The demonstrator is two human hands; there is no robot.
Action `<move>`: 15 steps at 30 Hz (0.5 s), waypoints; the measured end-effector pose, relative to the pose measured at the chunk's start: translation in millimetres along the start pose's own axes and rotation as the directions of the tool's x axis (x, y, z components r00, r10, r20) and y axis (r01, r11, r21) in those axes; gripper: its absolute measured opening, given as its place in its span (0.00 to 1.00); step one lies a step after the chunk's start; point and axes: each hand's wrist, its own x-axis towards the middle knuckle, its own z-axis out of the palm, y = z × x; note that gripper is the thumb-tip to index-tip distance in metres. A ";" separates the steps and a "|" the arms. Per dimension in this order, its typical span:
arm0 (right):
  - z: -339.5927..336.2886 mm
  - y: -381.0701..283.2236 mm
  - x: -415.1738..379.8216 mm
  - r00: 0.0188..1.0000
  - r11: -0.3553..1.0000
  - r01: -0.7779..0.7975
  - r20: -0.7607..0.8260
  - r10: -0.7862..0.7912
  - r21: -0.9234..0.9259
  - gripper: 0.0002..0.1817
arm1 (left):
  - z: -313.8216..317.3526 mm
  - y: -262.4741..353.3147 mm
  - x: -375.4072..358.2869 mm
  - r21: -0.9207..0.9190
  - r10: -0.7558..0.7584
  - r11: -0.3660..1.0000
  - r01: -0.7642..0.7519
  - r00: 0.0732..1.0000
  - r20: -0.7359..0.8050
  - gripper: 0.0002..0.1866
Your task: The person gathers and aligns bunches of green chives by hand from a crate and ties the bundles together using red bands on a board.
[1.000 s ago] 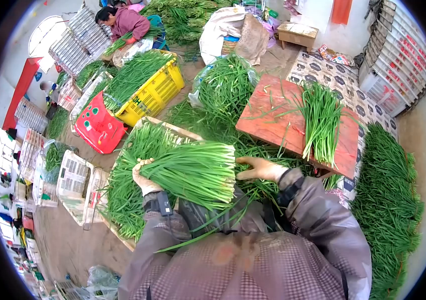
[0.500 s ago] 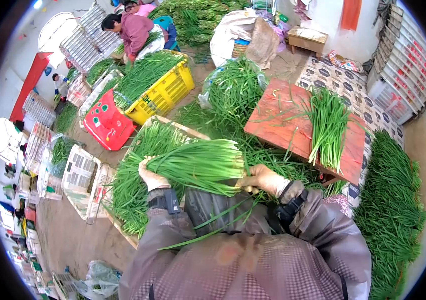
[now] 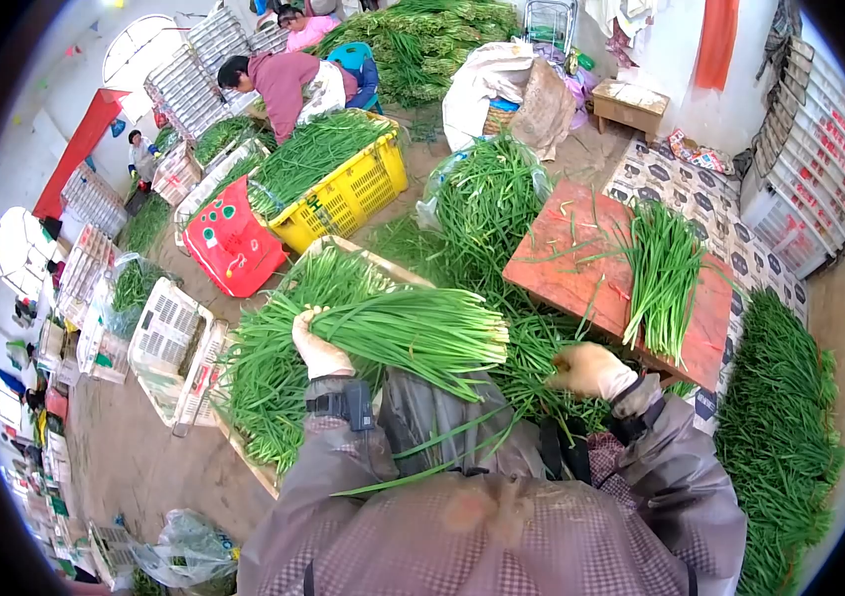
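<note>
My left hand [image 3: 319, 348], in a pale glove, is closed round a thick bunch of garlic chives [image 3: 427, 326]. The bunch lies sideways over my lap, its evenly lined-up ends pointing right. My right hand [image 3: 589, 372], also gloved, is apart from the bunch, to its right, over loose chives; motion smears its fingers. A few stray leaves [image 3: 432, 475] hang across my dark apron [image 3: 432, 412]. Beside my left hand, a crate [image 3: 262, 475] is heaped with more chives [image 3: 269, 397]. On the reddish low table [image 3: 566, 243] rests another bunch [image 3: 665, 273].
A yellow crate [image 3: 348, 204] full of greens stands ahead, with a red sheet [image 3: 234, 243] beside it. A person [image 3: 288, 84] bends over behind it. White crates [image 3: 172, 333] lie at left. Chives [image 3: 775, 437] are piled along the right wall, below stacked crates [image 3: 815, 169].
My right hand has left the bunch's ends and moved right. My left hand still holds the bunch. The whole view has shifted slightly.
</note>
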 end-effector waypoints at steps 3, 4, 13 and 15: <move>-35.3 -64.6 7.8 0.928 0.903 0.312 -0.298 -0.223 0.294 0.13 | 2.2 -0.8 -1.1 0.018 -0.019 1.000 0.019 1.000 0.013 0.07; -34.2 -82.8 14.4 0.892 0.843 0.418 -0.329 -0.311 0.337 0.11 | 14.1 1.7 -11.1 0.014 -0.039 0.999 0.039 0.999 -0.001 0.06; 18.0 -146.8 99.1 0.758 0.698 0.644 -0.390 -0.523 0.314 0.10 | 18.0 3.6 -22.2 -0.015 -0.034 0.999 0.035 0.993 0.110 0.05; -9.3 -163.5 82.7 0.926 0.386 0.178 -0.021 -0.377 0.905 0.07 | 12.9 4.5 -17.2 -0.036 -0.068 0.997 0.074 0.986 0.151 0.06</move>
